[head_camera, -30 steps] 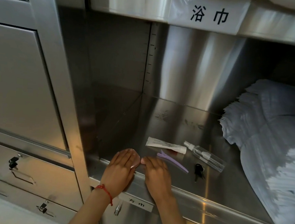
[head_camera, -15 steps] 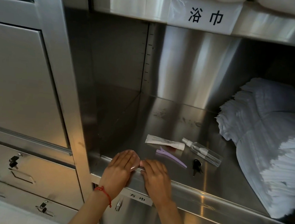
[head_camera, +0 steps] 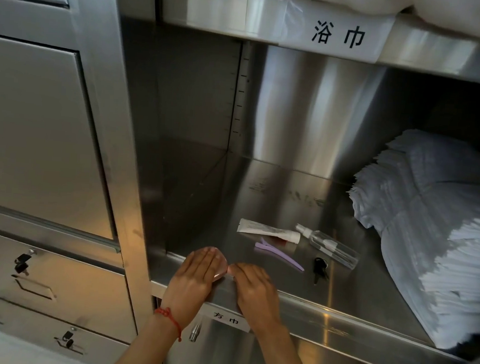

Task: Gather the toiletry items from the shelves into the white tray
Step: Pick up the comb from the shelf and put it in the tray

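Head view: left hand (head_camera: 193, 281) lies palm-down on the front lip of the steel shelf (head_camera: 353, 300), fingers straight and pressed together, covering a small pink translucent object (head_camera: 220, 269); whether it grips it cannot be told. Right hand (head_camera: 256, 292) rests just beside, fingers curled, fingertips touching the pink object's edge. Further back on the shelf: white tube (head_camera: 268, 231), clear spray bottle (head_camera: 328, 246), purple hair clip (head_camera: 279, 252), black keys (head_camera: 319, 270). Stacked white towels (head_camera: 435, 234) sit at right. Tray not in view.
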A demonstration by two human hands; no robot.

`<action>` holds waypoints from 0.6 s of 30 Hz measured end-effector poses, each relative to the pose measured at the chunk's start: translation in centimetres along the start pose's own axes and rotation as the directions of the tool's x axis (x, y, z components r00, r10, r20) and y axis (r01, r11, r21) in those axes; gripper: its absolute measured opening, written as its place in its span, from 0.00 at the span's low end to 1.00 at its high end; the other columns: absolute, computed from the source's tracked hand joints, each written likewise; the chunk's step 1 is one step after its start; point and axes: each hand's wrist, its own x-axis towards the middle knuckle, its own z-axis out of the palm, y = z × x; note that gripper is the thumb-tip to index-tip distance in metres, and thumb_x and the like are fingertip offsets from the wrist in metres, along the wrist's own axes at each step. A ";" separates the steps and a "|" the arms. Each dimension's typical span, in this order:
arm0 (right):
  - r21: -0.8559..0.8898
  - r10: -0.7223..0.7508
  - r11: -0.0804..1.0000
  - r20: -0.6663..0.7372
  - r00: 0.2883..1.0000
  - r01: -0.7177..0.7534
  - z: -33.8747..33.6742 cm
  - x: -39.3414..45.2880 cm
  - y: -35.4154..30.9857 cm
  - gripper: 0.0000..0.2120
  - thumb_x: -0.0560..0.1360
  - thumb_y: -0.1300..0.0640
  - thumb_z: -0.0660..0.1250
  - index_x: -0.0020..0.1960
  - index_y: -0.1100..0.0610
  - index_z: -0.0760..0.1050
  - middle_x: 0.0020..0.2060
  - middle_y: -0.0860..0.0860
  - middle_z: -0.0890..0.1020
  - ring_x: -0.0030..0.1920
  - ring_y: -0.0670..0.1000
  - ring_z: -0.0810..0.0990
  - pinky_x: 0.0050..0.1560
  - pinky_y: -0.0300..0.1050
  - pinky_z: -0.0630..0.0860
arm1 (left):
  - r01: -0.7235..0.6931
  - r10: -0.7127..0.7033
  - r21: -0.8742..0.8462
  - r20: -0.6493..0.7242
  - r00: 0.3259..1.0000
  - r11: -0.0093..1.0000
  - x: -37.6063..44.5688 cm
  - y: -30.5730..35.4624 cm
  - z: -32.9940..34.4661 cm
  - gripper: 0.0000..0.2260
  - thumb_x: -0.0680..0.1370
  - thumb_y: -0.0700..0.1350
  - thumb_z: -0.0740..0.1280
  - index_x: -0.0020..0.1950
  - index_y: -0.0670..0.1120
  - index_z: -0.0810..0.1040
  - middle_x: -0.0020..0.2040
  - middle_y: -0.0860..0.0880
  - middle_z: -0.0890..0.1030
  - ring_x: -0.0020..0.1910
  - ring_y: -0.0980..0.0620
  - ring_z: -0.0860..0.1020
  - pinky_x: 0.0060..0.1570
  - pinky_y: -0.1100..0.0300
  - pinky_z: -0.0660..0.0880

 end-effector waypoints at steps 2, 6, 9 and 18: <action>-0.003 -0.018 1.000 -0.006 1.000 0.018 -0.2 -0.1 0.0 0.24 0.52 0.63 0.83 0.47 0.58 0.83 0.42 0.51 0.84 0.42 0.49 0.83 0.46 0.40 0.80 | 0.009 -0.009 -0.008 0.000 1.000 1.000 0.0 -0.1 0.0 0.33 0.48 0.50 0.84 0.50 0.40 0.84 0.50 0.42 0.84 0.48 0.46 0.83 0.46 0.49 0.79; -0.042 -0.040 0.998 -0.039 0.998 0.039 -0.6 -0.2 0.2 0.24 0.53 0.62 0.83 0.48 0.60 0.83 0.44 0.54 0.85 0.44 0.51 0.84 0.47 0.44 0.81 | 0.022 -0.022 -0.043 0.002 1.000 0.999 0.1 -0.2 0.0 0.34 0.48 0.50 0.84 0.50 0.39 0.84 0.50 0.42 0.84 0.48 0.47 0.83 0.46 0.50 0.79; -0.064 -0.041 0.997 -0.081 0.996 0.036 -1.1 -0.2 0.4 0.23 0.54 0.62 0.82 0.49 0.61 0.83 0.45 0.55 0.85 0.45 0.52 0.84 0.47 0.46 0.81 | 0.009 -0.009 -0.059 -0.008 1.000 0.998 0.0 -0.2 0.2 0.34 0.48 0.50 0.84 0.51 0.39 0.83 0.51 0.42 0.83 0.49 0.47 0.83 0.47 0.49 0.78; -0.128 -0.031 0.992 -0.168 0.985 0.010 -2.7 0.1 0.9 0.20 0.58 0.63 0.80 0.49 0.61 0.83 0.46 0.56 0.84 0.47 0.52 0.84 0.50 0.45 0.80 | -0.052 0.048 -0.105 -0.039 0.998 0.993 1.4 0.3 0.3 0.34 0.50 0.51 0.83 0.53 0.41 0.83 0.52 0.42 0.83 0.50 0.47 0.83 0.50 0.48 0.77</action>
